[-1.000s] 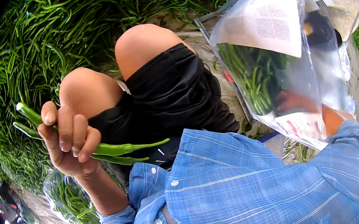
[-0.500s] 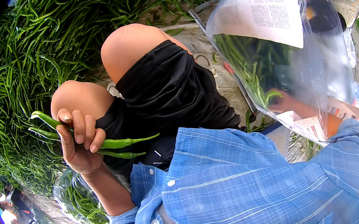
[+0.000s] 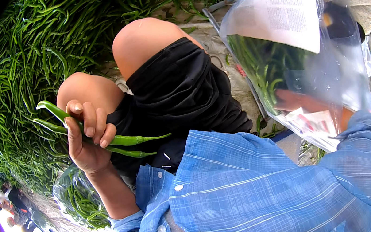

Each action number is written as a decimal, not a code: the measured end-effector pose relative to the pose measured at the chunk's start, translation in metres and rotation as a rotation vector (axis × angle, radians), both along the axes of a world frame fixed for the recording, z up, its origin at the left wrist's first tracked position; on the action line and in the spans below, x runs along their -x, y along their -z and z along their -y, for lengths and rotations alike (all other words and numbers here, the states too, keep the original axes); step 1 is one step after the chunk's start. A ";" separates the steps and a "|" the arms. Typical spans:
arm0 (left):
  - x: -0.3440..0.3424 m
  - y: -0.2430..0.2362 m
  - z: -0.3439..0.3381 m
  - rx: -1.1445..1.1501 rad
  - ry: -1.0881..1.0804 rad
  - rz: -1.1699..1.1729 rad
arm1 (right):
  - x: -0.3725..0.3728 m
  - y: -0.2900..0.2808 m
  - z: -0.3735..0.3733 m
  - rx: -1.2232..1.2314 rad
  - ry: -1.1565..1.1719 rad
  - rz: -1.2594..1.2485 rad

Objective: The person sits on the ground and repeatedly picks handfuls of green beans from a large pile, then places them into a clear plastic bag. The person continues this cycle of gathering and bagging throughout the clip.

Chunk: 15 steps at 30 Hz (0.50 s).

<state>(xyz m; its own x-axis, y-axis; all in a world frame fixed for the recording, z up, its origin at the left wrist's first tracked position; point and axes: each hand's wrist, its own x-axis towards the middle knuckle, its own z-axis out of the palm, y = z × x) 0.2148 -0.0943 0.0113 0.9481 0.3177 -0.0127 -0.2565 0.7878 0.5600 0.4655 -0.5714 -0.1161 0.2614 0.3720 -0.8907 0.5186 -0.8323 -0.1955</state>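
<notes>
My left hand is closed on two long green chillies, held crosswise above my knee and black shorts. My right hand is inside a large clear plastic bag at upper right, blurred by the plastic; I cannot make out whether its fingers grip anything. In that bag lie more green chillies, with white printed paper over their upper part and smaller paper pieces near my wrist.
A large pile of green chillies covers the ground to the left. A filled plastic bag lies beside my left forearm. A metal bar runs along the right bag's left edge. People show at the lower left rim, small and indistinct.
My left hand with the chillies has moved a little to the right since a second ago. My right hand remains in the bag, whose lower paper pieces have shifted slightly.
</notes>
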 end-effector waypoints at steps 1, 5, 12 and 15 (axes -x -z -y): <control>0.001 0.001 0.000 -0.005 0.004 0.005 | -0.003 0.001 -0.002 0.004 -0.008 0.004; 0.002 0.003 -0.001 -0.013 -0.018 0.004 | -0.005 0.003 -0.005 0.005 -0.022 0.004; 0.000 0.004 0.000 -0.026 0.006 0.020 | -0.002 0.004 -0.006 0.012 -0.032 0.005; 0.001 0.005 -0.002 -0.021 -0.013 0.019 | 0.001 0.004 -0.016 0.005 -0.048 -0.001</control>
